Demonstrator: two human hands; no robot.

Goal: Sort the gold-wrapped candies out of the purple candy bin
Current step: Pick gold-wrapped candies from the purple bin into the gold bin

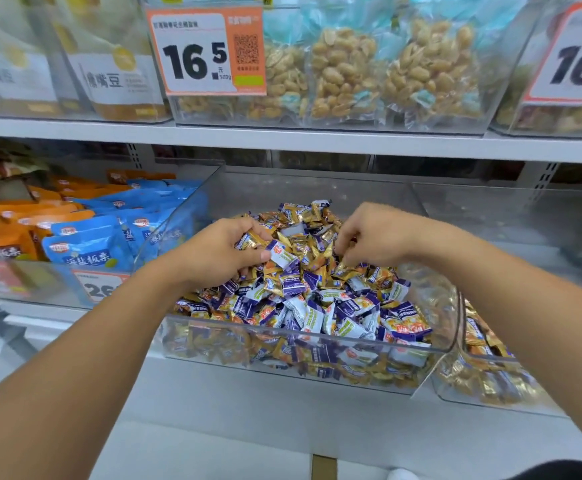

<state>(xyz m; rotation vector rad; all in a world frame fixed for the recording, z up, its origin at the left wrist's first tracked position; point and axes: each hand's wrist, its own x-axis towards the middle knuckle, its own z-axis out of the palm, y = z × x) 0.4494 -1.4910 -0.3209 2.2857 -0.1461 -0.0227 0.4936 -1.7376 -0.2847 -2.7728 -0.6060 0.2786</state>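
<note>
From the head camera, the clear candy bin [317, 344] holds a mixed heap: purple-wrapped candies [303, 306] in front, gold-wrapped candies [317, 237] thick at the back, so much sorting seems left. The left hand [220, 251] curls round several gathered gold pieces; the right hand [372, 233] pinches into the gold patch, fingertips buried. An orange price tag [206, 51] reads "16.5" and "500g"; the blue packets [88, 244] read "海盐板栗".

Both forearms extended fwd, palms down; left hand [220, 252] fingers curled around candies, right hand [374, 233] fingertips curled downward, prob. pinching—grip unclear.
</note>
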